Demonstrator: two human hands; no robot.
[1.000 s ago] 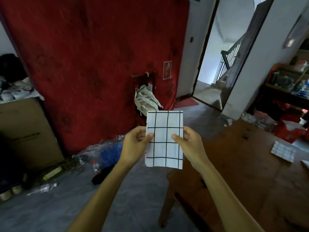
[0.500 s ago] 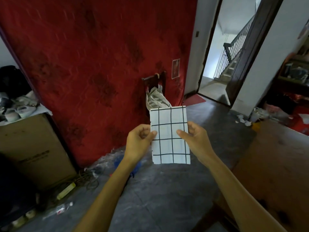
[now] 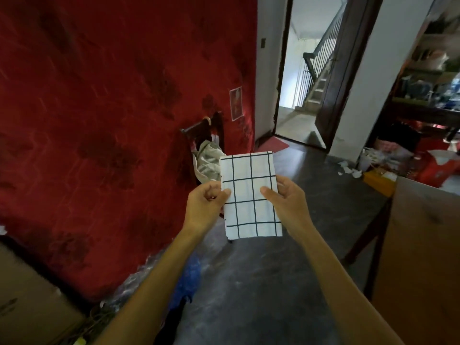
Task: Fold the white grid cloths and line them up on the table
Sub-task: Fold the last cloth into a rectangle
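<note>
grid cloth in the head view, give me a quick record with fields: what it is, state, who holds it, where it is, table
item: white grid cloth, black lines
state: folded into an upright rectangle, held flat facing the camera
left hand: grip pinching the cloth's left edge
right hand: thumb on the front near the right edge, fingers behind
position: in the air over the dark floor, not on the table
table: wooden, at the right edge of the view
behind cloth: chair with crumpled fabric against the red wall

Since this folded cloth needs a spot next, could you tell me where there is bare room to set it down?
Both hands, left hand and right hand, pinch the white grid cloth over the floor. The wooden table at right shows bare top along its near-left edge. The floor by the white pillar is crowded with scraps and boxes.
</note>
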